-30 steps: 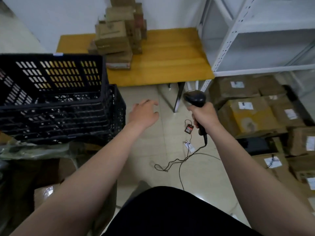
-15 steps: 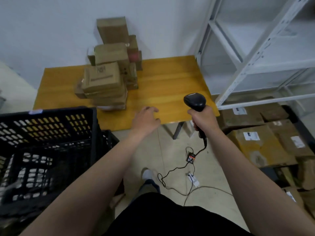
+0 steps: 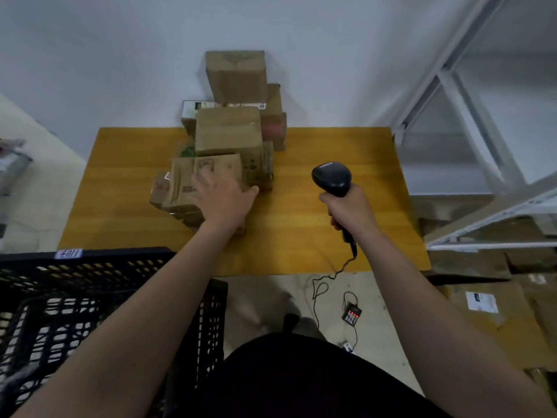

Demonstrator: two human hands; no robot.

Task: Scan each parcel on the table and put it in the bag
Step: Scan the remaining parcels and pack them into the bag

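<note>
Left grip [image 3: 224, 200] reached forward, spread flat on boxy cardboard parcel [image 3: 185, 176]; right grip [image 3: 351, 209] clasps rounded scanner [image 3: 331, 175].

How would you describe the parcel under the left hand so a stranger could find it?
Cardboard parcels are piled on the yellow table. The flat parcel tops the pile's front stack, printing on its upper face. It alone lies under the left hand.

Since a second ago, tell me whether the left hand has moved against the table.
Yes. The left hand went forward, from short of the table onto the front parcel lying on it.
</note>
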